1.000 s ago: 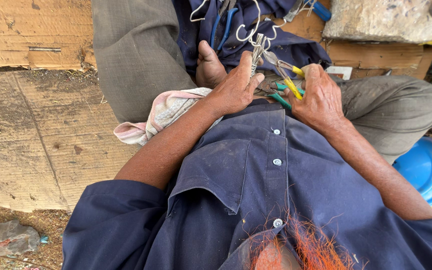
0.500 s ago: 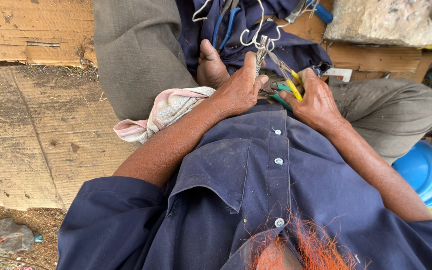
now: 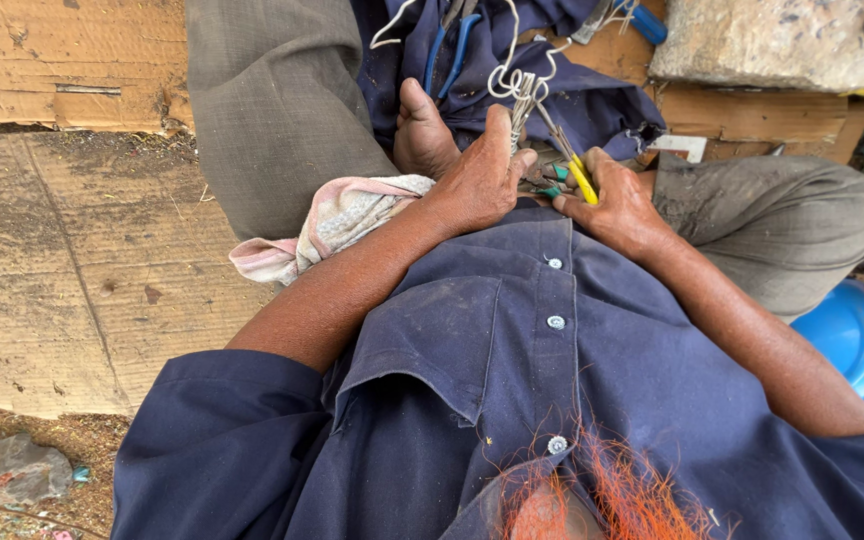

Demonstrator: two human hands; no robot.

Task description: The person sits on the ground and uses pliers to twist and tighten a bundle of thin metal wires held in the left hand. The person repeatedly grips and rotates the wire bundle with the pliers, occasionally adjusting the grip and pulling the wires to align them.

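Looking down from the head camera, we judge the step in hand to be the working of a bundle of bent wire [image 3: 520,95] with pliers: our left hand [image 3: 477,178] is closed around the lower end of the wire loops and keeps them upright over our lap, just in front of a bare foot [image 3: 420,135]. Our right hand [image 3: 620,205] is wrapped shut on the yellow-handled pliers [image 3: 574,170], whose nose points up and to the left, into the wire bundle, where the metal parts meet; whether the nose is already biting on a strand we cannot tell, since the tip is lost among the loops. As we judge it, the next move calls for a steady left-hand grip so the wire does not spin, and a squeeze and turn from the right wrist. Both forearms come in from the lower corners and meet over the lap, elbows out, wrists bent inward, the two hands nearly touching. A pink and white cloth [image 3: 337,222] lies over our left thigh, under the left forearm. Dark blue fabric [image 3: 562,70] is bunched beyond the hands with blue-handled tools [image 3: 450,45] lying on it. Flattened cardboard [image 3: 62,260] covers the ground to the left, and a blue plastic bowl [image 3: 857,340] sits at the right edge.
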